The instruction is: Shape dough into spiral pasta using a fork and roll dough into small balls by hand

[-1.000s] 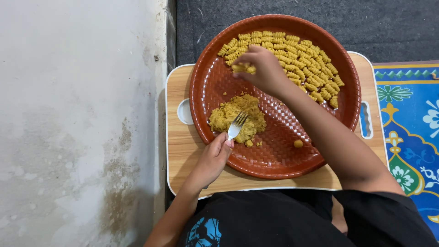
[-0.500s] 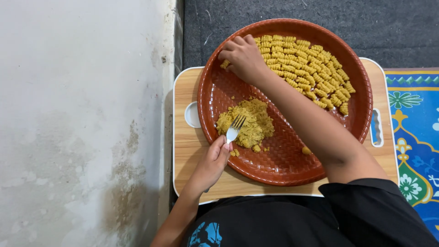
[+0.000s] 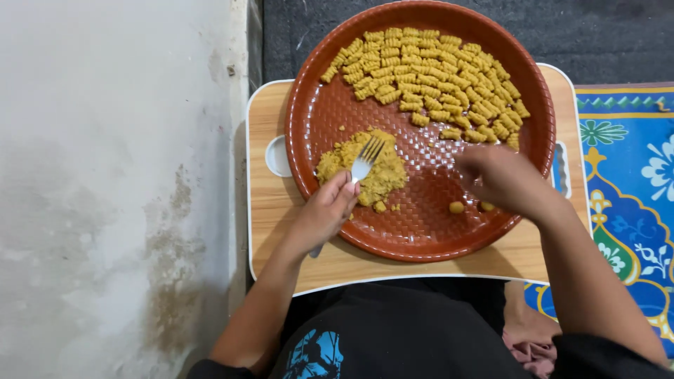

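A round brown woven-pattern tray [image 3: 421, 175] rests on a small wooden lap table [image 3: 277, 231]. My left hand [image 3: 324, 214] grips a white fork [image 3: 365, 161] whose tines lie on a lump of yellow dough [image 3: 385, 181] at the tray's left. Several ridged, rolled dough pieces [image 3: 435, 77] lie in rows across the far half of the tray. My right hand [image 3: 500, 179] hovers low over the tray's near right, fingers curled down, right beside two small dough balls [image 3: 457, 207]. Whether it holds anything is hidden.
A stained white surface [image 3: 105, 175] fills the left side. A dark mat [image 3: 604, 35] lies beyond the table, and a blue patterned rug [image 3: 632, 154] lies to the right. My black-clothed lap [image 3: 393, 330] is below the table's near edge.
My right hand has pulled back from the far rows of ridged pieces to the near right of the tray, beside the small balls. The left hand stays on the fork at the dough lump.
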